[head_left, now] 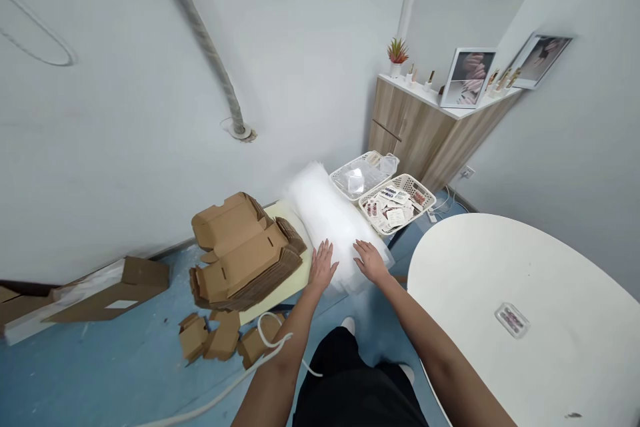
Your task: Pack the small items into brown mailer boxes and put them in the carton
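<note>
Both my hands rest flat on a big roll of white bubble wrap (pixel 325 210) that lies on a low surface in front of me. My left hand (pixel 323 265) lies on the roll's near left side with its fingers spread. My right hand (pixel 370 260) lies on the near right side, fingers stretched out. Neither hand grips anything. A stack of flat brown cardboard boxes (pixel 243 253) sits on a pale yellow board (pixel 290 283) just left of the roll.
Two white baskets (pixel 395 203) with small packets and clear cases stand behind the roll. A white oval table (pixel 530 307) with a small clear case (pixel 511 319) is at the right. Small folded boxes (pixel 220 337) and a long carton (pixel 100 293) lie on the blue floor. A wooden cabinet (pixel 425 133) stands in the corner.
</note>
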A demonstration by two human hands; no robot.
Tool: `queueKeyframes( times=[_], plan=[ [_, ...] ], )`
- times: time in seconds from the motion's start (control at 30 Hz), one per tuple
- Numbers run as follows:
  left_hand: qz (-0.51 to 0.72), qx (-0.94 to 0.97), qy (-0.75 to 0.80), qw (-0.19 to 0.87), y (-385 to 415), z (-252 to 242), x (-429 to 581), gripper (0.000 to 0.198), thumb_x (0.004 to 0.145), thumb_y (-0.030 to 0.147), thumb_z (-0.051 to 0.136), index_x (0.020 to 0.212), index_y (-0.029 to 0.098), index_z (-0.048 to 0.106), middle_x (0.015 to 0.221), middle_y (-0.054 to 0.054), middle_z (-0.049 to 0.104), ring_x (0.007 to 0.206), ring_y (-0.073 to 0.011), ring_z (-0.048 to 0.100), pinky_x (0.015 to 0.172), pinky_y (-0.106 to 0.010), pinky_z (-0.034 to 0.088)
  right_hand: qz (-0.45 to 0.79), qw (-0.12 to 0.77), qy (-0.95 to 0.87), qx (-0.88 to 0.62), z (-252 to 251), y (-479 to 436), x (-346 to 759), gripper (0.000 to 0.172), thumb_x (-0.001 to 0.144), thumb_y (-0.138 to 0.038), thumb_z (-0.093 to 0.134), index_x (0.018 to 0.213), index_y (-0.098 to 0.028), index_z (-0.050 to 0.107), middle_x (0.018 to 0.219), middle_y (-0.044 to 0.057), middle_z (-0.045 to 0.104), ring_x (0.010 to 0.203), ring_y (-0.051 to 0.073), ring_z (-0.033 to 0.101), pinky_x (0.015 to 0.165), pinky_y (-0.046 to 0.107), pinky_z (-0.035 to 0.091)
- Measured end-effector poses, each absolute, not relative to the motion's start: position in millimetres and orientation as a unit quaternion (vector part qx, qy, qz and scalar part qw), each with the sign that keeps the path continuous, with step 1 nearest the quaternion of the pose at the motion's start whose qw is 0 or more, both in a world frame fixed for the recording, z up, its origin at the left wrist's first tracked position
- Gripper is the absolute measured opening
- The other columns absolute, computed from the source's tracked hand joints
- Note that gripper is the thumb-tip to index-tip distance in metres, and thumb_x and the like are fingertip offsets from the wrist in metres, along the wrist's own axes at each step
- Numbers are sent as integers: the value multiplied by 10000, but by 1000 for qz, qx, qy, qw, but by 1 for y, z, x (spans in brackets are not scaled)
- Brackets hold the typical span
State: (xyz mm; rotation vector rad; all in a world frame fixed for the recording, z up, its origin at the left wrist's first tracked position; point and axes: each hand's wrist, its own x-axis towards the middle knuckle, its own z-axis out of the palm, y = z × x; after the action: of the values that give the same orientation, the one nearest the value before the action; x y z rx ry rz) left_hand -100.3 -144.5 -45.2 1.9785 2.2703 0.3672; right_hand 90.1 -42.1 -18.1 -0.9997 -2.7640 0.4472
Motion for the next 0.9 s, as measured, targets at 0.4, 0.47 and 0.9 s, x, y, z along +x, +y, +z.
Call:
queueKeyframes(
  times=[0.4,0.47,0.9],
  plan=[
    [111,676,723,88,-117,-45,-128,400,917,145,390,1271,205,567,1325,-94,604,1223,-215,547,1100,-420,347,86,-20,-950,-299,-15,-24,46,392,868,-82,445,1208,-176,615,1316,143,595,1142,282,566,973,420,419],
    [125,677,720,90,-114,-43,-130,394,929,198,404,1297,204,543,1274,-94,626,1177,-225,565,1072,-419,376,83,-43,-948,-304,-12,-18,40,364,868,-46,405,1099,-167,658,1173,147,664,1041,268,606,898,386,449],
    [64,680,724,92,-102,-63,-137,487,929,365,498,1407,277,463,1528,-82,386,1418,-293,320,1144,-480,286,154,-54,-949,-270,-14,-12,46,764,785,-404,695,1454,-190,394,1542,180,325,1408,342,311,1123,542,254]
  ],
)
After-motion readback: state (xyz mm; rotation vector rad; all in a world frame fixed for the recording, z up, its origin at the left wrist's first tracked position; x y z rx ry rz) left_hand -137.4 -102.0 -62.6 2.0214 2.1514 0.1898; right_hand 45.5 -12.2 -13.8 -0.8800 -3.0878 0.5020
